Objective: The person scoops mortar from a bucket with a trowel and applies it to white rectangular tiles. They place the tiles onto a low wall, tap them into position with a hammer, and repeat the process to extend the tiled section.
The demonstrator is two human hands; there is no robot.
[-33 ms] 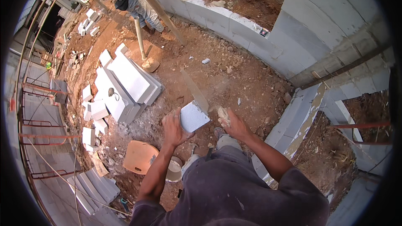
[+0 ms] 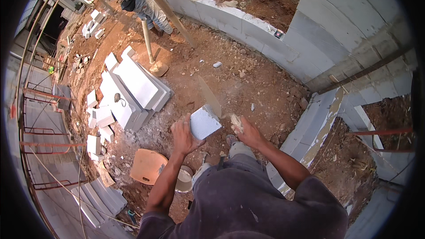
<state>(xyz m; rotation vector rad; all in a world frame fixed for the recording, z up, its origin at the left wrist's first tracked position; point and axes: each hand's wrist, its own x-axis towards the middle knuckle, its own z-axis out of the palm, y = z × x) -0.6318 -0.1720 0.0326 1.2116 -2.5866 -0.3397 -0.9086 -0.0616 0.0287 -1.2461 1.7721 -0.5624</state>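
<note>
A small white light-concrete block (image 2: 206, 123) is gripped in my left hand (image 2: 182, 136), with the fingers along its left side and the thumb under the near edge. My right hand (image 2: 249, 133) is closed round the pale, crusted handle of a trowel (image 2: 211, 98). The long, tapering blade lies along the block's far right edge and points away from me. From this angle I cannot tell whether the blade touches the block.
A stack of white blocks (image 2: 135, 82) stands left on reddish soil. Nearby are an orange plastic piece (image 2: 148, 166) and a bucket (image 2: 183, 180). A low block wall (image 2: 226, 17) curves ahead. A person (image 2: 152, 11) stands by a wooden pole (image 2: 166, 9). Scaffolding (image 2: 53, 144) is left.
The trowel's blade tip has shifted slightly to the right and nearer. Both hands and the block stay almost where they were.
</note>
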